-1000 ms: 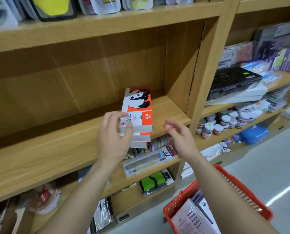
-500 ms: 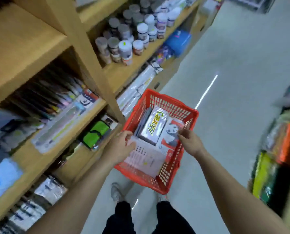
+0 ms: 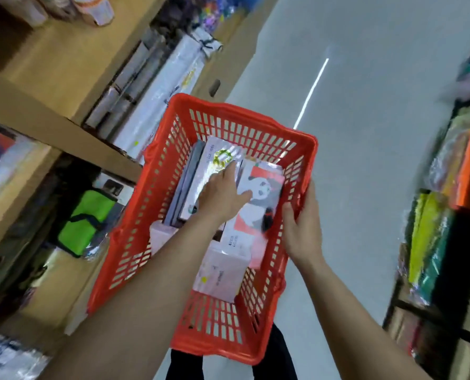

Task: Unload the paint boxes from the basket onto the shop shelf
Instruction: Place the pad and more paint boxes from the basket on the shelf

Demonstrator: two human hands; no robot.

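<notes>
The red basket (image 3: pixel 301 160) sits low in the aisle below me. Inside lie a panda paint box (image 3: pixel 258 196), a white paint box with yellow lettering (image 3: pixel 217 160), a grey box (image 3: pixel 186 185) along the left wall and a pale box (image 3: pixel 220 275) nearest me. My left hand (image 3: pixel 220 197) reaches into the basket, its fingers spread over the white box and its thumb across the panda box's left edge. My right hand (image 3: pixel 302 223) is at the basket's right wall, thumb inside beside the panda box, fingers over the rim. What it grips is unclear.
Wooden shop shelves (image 3: pixel 64 127) run along the left, holding wrapped rolls (image 3: pixel 157 78) and a green pouch (image 3: pixel 88 220). Another rack with coloured packs (image 3: pixel 447 215) stands on the right. Grey aisle floor (image 3: pixel 365 105) lies beyond the basket. Dark trouser legs show under it.
My view dropped from the shelf to the basket. Both hands left the stacked boxes on the shelf and came down; the left hand has since moved from the near box onto the white and panda boxes.
</notes>
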